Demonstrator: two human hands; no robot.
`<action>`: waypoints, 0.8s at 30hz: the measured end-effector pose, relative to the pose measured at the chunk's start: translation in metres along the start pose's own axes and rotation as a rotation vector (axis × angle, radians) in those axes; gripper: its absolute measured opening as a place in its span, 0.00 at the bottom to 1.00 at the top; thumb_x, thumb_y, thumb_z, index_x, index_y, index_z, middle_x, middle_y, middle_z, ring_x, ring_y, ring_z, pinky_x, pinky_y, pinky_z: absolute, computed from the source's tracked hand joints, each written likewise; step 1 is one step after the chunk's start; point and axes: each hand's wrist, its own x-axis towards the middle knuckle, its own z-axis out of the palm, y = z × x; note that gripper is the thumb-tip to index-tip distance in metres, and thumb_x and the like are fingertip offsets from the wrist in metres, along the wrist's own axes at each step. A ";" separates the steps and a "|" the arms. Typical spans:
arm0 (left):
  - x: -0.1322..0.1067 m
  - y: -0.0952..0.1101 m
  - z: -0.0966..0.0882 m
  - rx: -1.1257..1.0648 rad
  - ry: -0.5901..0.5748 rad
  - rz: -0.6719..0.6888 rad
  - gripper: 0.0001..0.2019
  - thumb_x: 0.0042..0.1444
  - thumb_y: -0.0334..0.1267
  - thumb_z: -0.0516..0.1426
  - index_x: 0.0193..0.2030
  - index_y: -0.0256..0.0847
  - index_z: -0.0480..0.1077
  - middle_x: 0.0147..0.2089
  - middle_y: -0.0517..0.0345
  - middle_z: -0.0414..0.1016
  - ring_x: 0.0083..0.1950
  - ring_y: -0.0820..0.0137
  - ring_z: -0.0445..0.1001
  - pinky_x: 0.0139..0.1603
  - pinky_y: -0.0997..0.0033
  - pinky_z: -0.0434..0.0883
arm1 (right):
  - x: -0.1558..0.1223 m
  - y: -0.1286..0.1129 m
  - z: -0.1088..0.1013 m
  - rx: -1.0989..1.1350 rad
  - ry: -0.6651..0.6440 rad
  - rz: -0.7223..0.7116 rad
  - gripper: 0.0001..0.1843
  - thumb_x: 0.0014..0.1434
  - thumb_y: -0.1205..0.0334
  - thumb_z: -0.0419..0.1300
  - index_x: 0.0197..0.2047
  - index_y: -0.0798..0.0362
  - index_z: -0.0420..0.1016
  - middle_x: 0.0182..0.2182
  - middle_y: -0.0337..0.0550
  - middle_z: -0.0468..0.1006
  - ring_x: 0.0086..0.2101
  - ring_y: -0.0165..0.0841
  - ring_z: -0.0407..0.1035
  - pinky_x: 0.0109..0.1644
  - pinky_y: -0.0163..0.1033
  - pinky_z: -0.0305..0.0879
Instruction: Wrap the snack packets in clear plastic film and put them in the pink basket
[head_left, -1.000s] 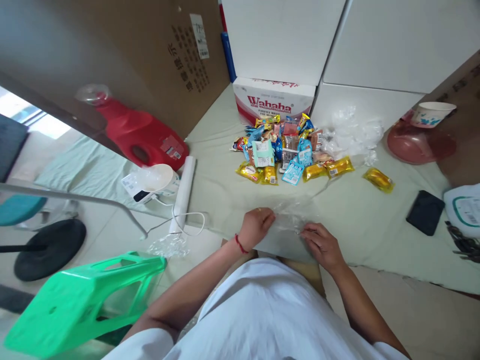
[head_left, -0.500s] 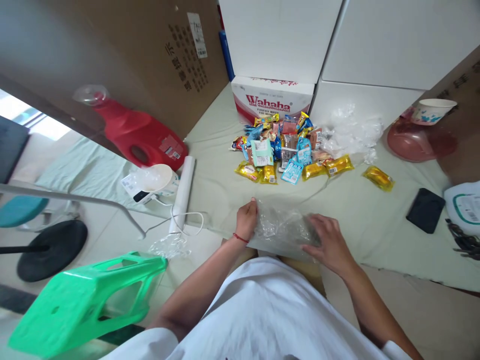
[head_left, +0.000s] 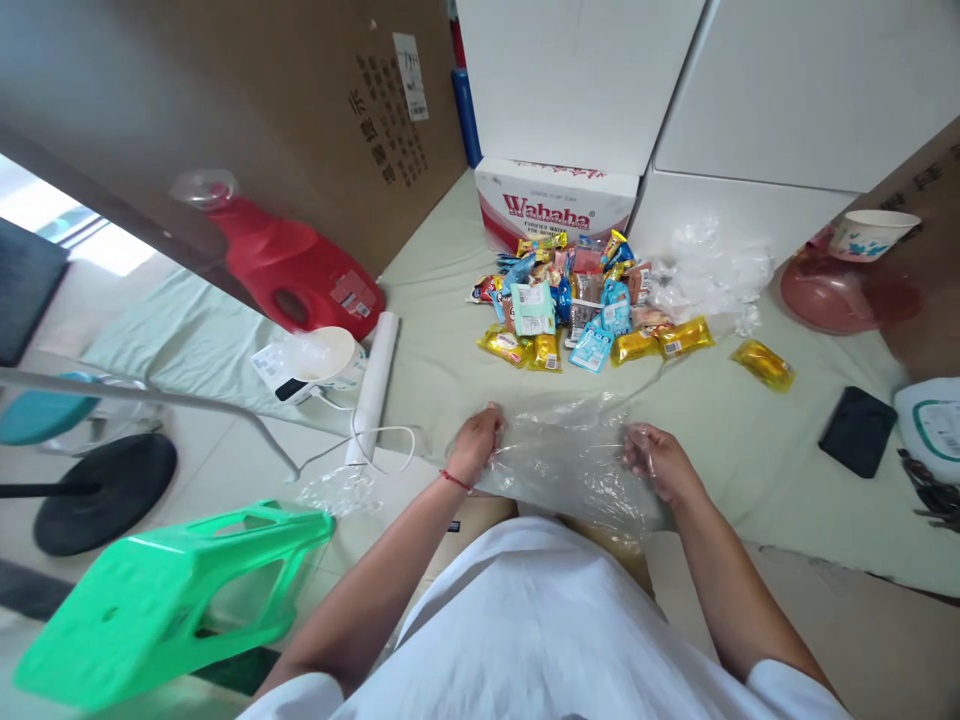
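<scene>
A clear plastic bag (head_left: 566,455) is stretched between my two hands at the near edge of the cloth-covered table. My left hand (head_left: 478,440), with a red string at the wrist, pinches the bag's left side. On the other side my right hand (head_left: 661,460) has its fingers curled on the film. Beyond the bag lies a heap of wrapped snacks (head_left: 589,290), among them yellow packets (head_left: 686,337), a pale green packet (head_left: 532,308) and light blue packets (head_left: 591,347). One yellow packet (head_left: 763,364) sits apart at the right.
Behind the snacks stands a Wahaba-lettered carton (head_left: 559,200), with crumpled clear plastic (head_left: 709,265) beside it. A red jug (head_left: 300,265), paper cup (head_left: 337,358) and white roll (head_left: 375,385) are at left. A black wallet-like item (head_left: 857,432) lies right. A green stool (head_left: 172,590) is lower left.
My hands have moved apart, spreading the bag wider. The right hand's fingers, open before, have closed on the film. The whole view has shifted slightly.
</scene>
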 end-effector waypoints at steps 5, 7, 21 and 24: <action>-0.033 0.023 -0.015 0.235 0.340 0.506 0.08 0.62 0.40 0.56 0.44 0.42 0.73 0.46 0.47 0.75 0.48 0.59 0.73 0.52 0.56 0.71 | -0.009 0.001 0.011 -0.054 -0.034 -0.058 0.27 0.46 0.36 0.67 0.33 0.51 0.72 0.28 0.38 0.73 0.25 0.31 0.70 0.24 0.33 0.61; -0.049 0.030 -0.010 0.363 0.151 0.853 0.09 0.63 0.36 0.53 0.45 0.43 0.75 0.45 0.48 0.76 0.47 0.61 0.74 0.52 0.58 0.71 | -0.009 -0.001 0.016 -0.066 -0.039 -0.073 0.26 0.47 0.36 0.66 0.33 0.51 0.72 0.27 0.37 0.73 0.25 0.31 0.69 0.24 0.33 0.61; -0.008 0.001 0.050 0.833 -0.178 0.709 0.24 0.74 0.45 0.45 0.73 0.48 0.61 0.74 0.44 0.66 0.76 0.55 0.62 0.75 0.27 0.43 | 0.032 -0.004 -0.048 -0.183 0.057 -0.171 0.19 0.47 0.44 0.66 0.31 0.52 0.72 0.23 0.38 0.73 0.24 0.30 0.67 0.29 0.36 0.64; -0.007 0.004 0.054 0.843 -0.137 0.672 0.25 0.73 0.48 0.47 0.73 0.47 0.62 0.75 0.44 0.64 0.77 0.53 0.59 0.75 0.26 0.41 | 0.039 -0.007 -0.068 -0.341 0.127 -0.236 0.16 0.52 0.47 0.62 0.33 0.52 0.74 0.25 0.40 0.75 0.26 0.33 0.68 0.34 0.40 0.67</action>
